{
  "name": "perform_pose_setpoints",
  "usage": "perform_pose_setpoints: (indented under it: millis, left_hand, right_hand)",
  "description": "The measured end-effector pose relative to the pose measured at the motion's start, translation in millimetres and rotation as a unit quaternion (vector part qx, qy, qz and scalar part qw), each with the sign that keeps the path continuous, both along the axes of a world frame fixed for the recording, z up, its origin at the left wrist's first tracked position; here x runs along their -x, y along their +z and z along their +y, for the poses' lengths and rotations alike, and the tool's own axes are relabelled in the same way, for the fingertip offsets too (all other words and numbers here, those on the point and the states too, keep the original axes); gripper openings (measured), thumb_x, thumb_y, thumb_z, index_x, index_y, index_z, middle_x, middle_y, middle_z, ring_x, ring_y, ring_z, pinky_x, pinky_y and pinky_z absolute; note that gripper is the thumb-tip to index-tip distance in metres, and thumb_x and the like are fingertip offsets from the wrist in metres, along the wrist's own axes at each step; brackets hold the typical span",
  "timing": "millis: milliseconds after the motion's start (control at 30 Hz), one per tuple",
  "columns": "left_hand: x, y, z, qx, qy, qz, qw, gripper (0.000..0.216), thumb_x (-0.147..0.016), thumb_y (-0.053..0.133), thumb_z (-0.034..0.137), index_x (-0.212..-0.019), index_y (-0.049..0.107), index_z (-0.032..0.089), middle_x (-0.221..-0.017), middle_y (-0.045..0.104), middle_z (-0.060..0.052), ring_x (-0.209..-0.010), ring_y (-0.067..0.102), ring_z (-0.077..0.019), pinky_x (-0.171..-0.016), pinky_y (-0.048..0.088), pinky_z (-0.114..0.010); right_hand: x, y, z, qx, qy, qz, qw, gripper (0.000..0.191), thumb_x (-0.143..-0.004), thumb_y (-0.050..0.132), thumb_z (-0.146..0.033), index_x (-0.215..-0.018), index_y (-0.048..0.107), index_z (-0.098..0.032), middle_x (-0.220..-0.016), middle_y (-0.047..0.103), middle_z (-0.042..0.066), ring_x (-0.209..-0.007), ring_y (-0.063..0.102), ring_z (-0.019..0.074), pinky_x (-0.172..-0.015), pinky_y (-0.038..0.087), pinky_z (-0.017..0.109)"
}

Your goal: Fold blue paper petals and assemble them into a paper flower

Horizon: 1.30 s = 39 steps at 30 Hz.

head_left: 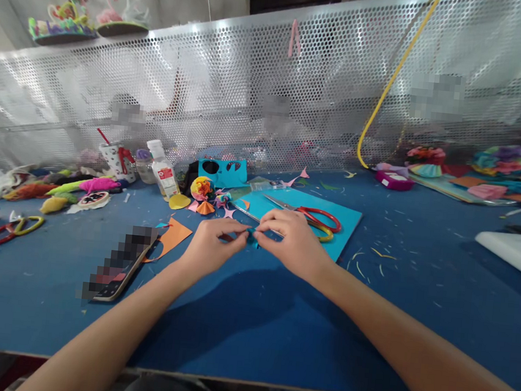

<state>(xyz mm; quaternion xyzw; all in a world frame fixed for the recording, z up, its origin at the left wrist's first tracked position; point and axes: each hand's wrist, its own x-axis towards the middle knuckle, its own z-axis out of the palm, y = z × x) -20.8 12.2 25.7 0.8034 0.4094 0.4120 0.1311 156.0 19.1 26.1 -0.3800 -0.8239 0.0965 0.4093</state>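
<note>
Between the fingertips of both hands is a small piece of blue paper [252, 239], partly covered by the fingers. My left hand [213, 243] pinches its left side, and my right hand [290, 241] pinches its right side. Just beyond my right hand, scissors [320, 218] with red and yellow handles lie on a light blue paper sheet [348, 219]. Left of my left hand rest an orange paper scrap [177, 238] with a curved cut and a phone [127, 269]. Behind the hands sits a folded paper flower [203, 188] in yellow and orange.
A glue bottle [164, 171] and a patterned cup [115, 160] stand at the back left. More scissors [14, 230] lie far left. A perforated metal panel [253, 84] closes off the back of the blue table [229, 334]. A white object [513, 253] is at right.
</note>
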Motion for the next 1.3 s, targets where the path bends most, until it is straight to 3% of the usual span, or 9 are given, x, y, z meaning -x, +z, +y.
perform_pose_setpoints:
  millis: [600, 800, 1000, 1300]
  left_hand:
    - [8, 7.3, 3, 0.127, 0.001, 0.001, 0.992, 0.016, -0.065, 0.068, 0.03, -0.067, 0.069, 0.014, -0.062, 0.066, -0.001, -0.056, 0.057, -0.0114, -0.046, 0.044, -0.017]
    - [6, 4.9, 1, 0.109, 0.022, -0.017, 0.994, 0.013, -0.069, 0.065, 0.028, -0.067, 0.066, 0.015, -0.062, 0.061, 0.0, -0.059, 0.053, -0.01, -0.049, 0.042, -0.017]
    - [6, 2.3, 1, 0.112, 0.031, -0.021, 0.993, 0.011, -0.068, 0.066, 0.026, -0.071, 0.068, 0.016, -0.064, 0.063, 0.0, -0.06, 0.055, -0.011, -0.052, 0.044, -0.019]
    - [5, -2.7, 0, 0.115, 0.01, -0.02, 0.993, 0.009, -0.061, 0.071, 0.021, -0.058, 0.065, 0.014, -0.056, 0.059, 0.002, -0.054, 0.05, -0.0092, -0.053, 0.041, -0.02]
  right_hand:
    - [0, -2.8, -3, -0.043, 0.05, -0.069, 0.995, 0.017, -0.085, 0.05, -0.016, -0.074, 0.061, -0.021, -0.088, 0.063, 0.0, -0.086, 0.055, 0.0152, -0.086, 0.026, 0.04]
    - [0, -1.5, -3, -0.049, 0.013, -0.066, 0.996, 0.006, -0.079, 0.054, -0.019, -0.081, 0.058, -0.022, -0.09, 0.062, 0.0, -0.091, 0.054, 0.0171, -0.087, 0.028, 0.038]
    - [0, -0.8, -3, -0.087, 0.017, -0.108, 0.99, 0.013, -0.081, 0.049, -0.013, -0.076, 0.057, -0.022, -0.085, 0.062, -0.002, -0.088, 0.056, 0.0152, -0.093, 0.022, 0.04]
    - [4, -5.1, -4, -0.145, 0.031, -0.168, 0.975, 0.013, -0.084, 0.049, -0.015, -0.079, 0.06, -0.021, -0.088, 0.063, -0.001, -0.084, 0.056, 0.0148, -0.094, 0.019, 0.043]
